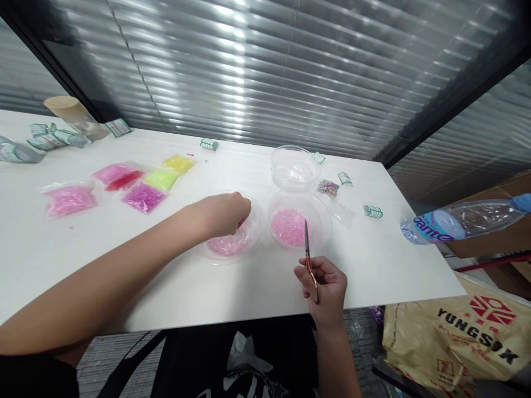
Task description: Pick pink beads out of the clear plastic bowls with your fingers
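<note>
My left hand (226, 214) reaches over the left clear plastic bowl (258, 235), its fingers curled down and closed; whatever they hold is hidden. Under it lies pink, shiny material (228, 244), partly covered by the hand. My right hand (327, 284) grips a pair of scissors (307, 251) with copper-coloured handles. The dark blades are closed and point away from me, their tip in front of the right clear bowl (323, 221). Pink bead-like bits (290, 226) cover that bowl's bottom. Behind it stands a third clear bowl (295, 168).
Bags of pink (70, 199), purple (144, 196), green (161, 178) and yellow (178, 163) bits lie left. A multicoloured packet (328, 188) and flat clear plastic (342, 213) lie right. A water bottle (468, 221) is at the right edge. A cork-lidded jar (77, 116) stands back left.
</note>
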`<state>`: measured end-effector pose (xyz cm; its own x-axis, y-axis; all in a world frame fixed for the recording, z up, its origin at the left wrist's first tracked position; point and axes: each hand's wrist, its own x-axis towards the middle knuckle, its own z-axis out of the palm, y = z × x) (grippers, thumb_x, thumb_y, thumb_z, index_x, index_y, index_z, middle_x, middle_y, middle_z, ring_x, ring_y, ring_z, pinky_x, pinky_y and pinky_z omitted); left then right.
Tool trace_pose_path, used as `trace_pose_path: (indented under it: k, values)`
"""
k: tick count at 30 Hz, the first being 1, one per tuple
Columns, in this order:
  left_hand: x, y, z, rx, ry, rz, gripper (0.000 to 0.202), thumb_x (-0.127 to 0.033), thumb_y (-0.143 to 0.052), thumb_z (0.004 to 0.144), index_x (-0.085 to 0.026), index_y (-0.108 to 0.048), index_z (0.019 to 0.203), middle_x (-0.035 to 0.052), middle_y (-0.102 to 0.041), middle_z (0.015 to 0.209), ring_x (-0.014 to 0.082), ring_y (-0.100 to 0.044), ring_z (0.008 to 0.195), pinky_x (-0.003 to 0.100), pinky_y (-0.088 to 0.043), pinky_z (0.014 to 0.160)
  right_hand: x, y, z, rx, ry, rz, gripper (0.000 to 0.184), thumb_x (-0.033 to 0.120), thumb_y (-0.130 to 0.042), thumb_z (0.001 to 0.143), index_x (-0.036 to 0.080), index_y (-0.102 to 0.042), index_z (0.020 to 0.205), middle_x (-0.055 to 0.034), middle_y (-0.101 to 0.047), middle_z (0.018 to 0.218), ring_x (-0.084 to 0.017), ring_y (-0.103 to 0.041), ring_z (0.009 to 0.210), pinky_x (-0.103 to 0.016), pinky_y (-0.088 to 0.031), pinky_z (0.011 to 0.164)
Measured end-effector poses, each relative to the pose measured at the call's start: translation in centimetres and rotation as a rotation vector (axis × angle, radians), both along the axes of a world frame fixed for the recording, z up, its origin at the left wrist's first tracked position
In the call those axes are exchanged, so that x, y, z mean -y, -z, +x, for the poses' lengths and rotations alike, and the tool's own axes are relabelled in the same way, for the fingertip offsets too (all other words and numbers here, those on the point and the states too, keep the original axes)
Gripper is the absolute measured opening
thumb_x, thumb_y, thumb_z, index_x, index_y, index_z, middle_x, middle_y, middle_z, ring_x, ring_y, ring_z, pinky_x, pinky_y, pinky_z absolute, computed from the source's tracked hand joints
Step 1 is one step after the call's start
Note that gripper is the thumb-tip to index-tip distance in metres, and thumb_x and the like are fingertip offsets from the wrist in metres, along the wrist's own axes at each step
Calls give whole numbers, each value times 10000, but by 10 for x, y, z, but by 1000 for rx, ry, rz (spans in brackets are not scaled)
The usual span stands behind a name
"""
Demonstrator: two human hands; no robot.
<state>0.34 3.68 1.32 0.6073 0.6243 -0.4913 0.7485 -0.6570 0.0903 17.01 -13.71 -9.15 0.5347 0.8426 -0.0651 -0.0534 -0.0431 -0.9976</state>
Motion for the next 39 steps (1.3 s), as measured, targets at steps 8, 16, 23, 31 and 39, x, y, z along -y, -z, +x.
trace_pose_path:
  k: [8,16,23,31,39]
  values:
    - [-7,-3,-11,61,-58,-87,141,-92,-507,619,-178,-609,665,99,-646,813,162,-519,551,296,-327,514,0,-1,0,2,-3,4,265,377,-813,632,158,-674,689,73,-458,392,-52,-348,315,-178,-271,305]
    - [-10,-7,-12,-2,-92,-66,168,-120,-536,638,-187,-637,754,100,-663,896,187,-573,609,287,-359,523,0,-1,0,13,-6,8,265,378,-812,632,159,-677,693,72,-457,395,-54,-351,314,-181,-277,302]
    - [2,-5,0,-74,-13,16,158,-53,-489,630,-130,-620,668,123,-625,753,143,-511,508,270,-292,464,0,-1,0,-19,4,10,247,350,-819,625,157,-679,691,70,-469,399,-50,-359,314,-171,-271,305]
    - [-5,-11,-12,19,-6,-22,111,-87,-469,674,-161,-551,668,105,-626,806,149,-508,541,282,-316,478,0,0,-1,-51,-33,26,221,322,-823,633,161,-684,695,75,-459,388,-43,-348,319,-162,-265,316]
    - [-12,-32,-23,470,28,-104,101,-198,-551,721,-212,-621,791,-24,-641,713,118,-580,618,210,-389,521,2,0,0,-45,-87,39,184,287,-812,668,169,-677,706,86,-439,393,-31,-316,346,-154,-253,345]
